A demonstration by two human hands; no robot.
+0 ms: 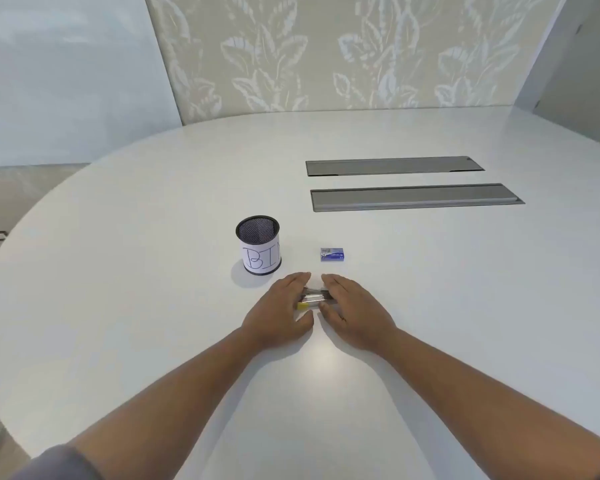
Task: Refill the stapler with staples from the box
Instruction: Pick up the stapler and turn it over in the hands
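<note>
Both hands are cupping the metal stapler (315, 296) on the white table (153, 271) — left hand (280, 311) and right hand (352, 311) lying flat-fingered against its ends, neither clenched — blue staple box (332, 254) sitting just beyond.

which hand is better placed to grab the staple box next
Right, probably. The staple box lies just beyond the right hand, whereas the left hand sits nearer the mesh bin and could steady the stapler.
</note>
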